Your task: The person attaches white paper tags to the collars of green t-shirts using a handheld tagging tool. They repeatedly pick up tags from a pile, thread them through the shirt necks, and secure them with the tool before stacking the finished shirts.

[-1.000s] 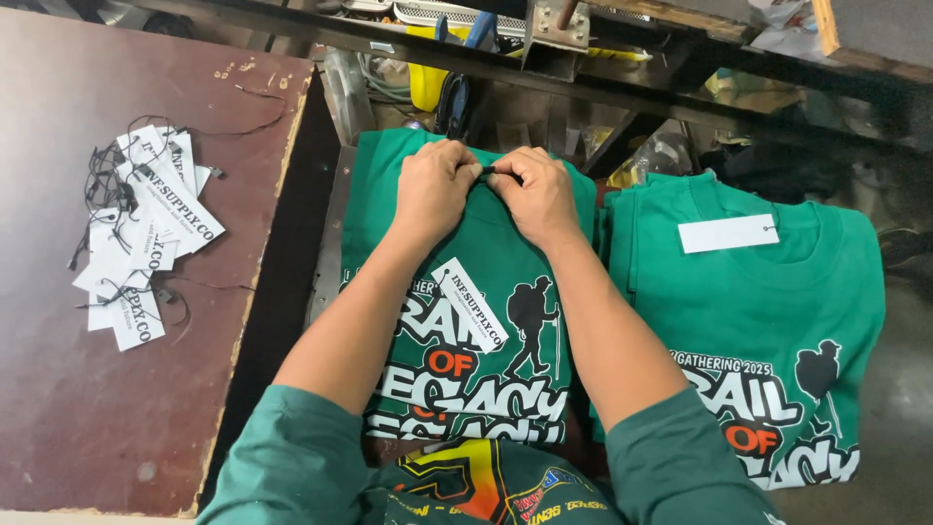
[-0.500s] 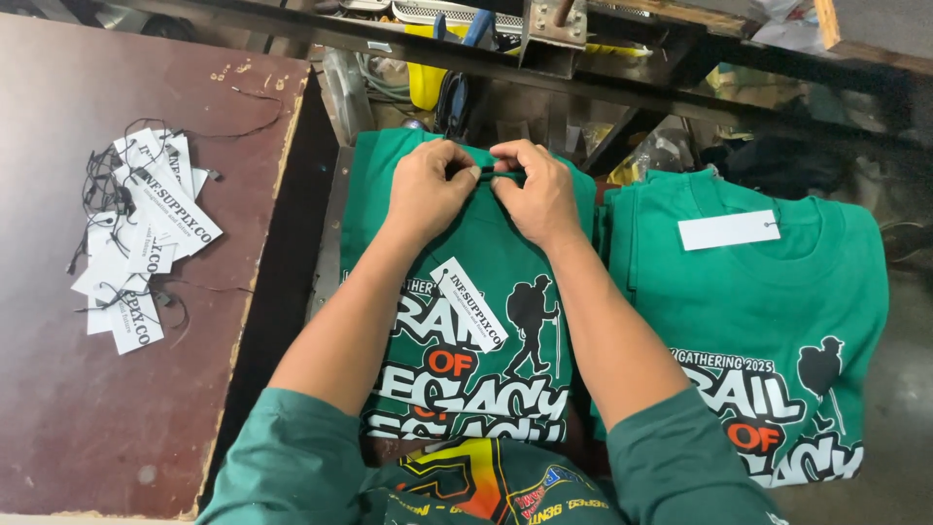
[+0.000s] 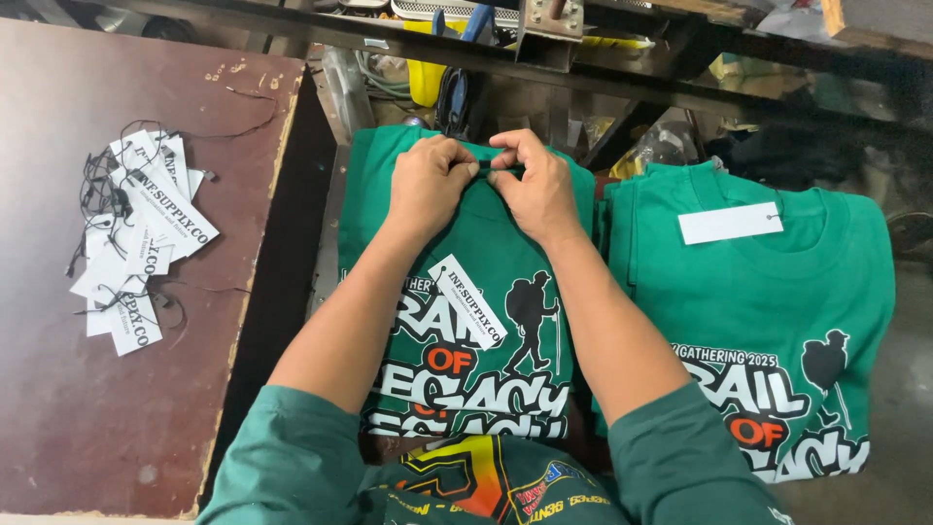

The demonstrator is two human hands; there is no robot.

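A folded green T-shirt (image 3: 466,292) with a white and orange print and a black hiker figure lies in front of me. My left hand (image 3: 428,185) and my right hand (image 3: 533,183) meet at its collar, and the fingertips of both pinch the fabric there. What they hold between them is too small to make out. A white paper tag (image 3: 467,300) with a thin black string lies on the shirt's chest between my forearms.
A second folded green shirt (image 3: 777,321) with a white tag (image 3: 729,223) at its collar lies to the right. A pile of white string tags (image 3: 141,238) sits on the brown table (image 3: 87,418) at left. Metal bars and clutter run across the back.
Both hands stay at the collar; the fingers have shifted only slightly. The shirts and tags lie as before.
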